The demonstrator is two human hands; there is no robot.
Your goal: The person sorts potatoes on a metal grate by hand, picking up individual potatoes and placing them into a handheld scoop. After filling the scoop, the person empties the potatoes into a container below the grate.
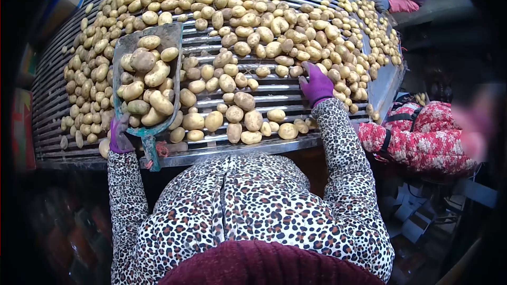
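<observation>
Along the near left edge of the worktop (pixel 280 94), a bed of metal rollers, the left hand (pixel 120 137) in a purple glove is curled shut on the lower left rim of a green scoop (pixel 170 34). It grips just beside the scoop's handle (pixel 152 154), which hangs over the worktop's front lip. The scoop lies tilted on the rollers with its mouth pointing away from the person, and it is heaped with potatoes (pixel 150 76), a few spilling at its right side. Loose potatoes cover most of the far and right parts of the worktop, and a thinner scatter sits at the near edge between the 2 hands. The right hand (pixel 317 84), also in a purple glove, is open, with fingers stretched and palm down. It rests on the potatoes at the right, well apart from the scoop, and I cannot see anything gripped in it. Both arms wear leopard-print sleeves (pixel 343 148). At the far right corner a co-worker's gloved hand (pixel 381 3) touches the worktop's edge. Another person in a red flowered jacket (pixel 417 137) is just beside the near right corner.
</observation>
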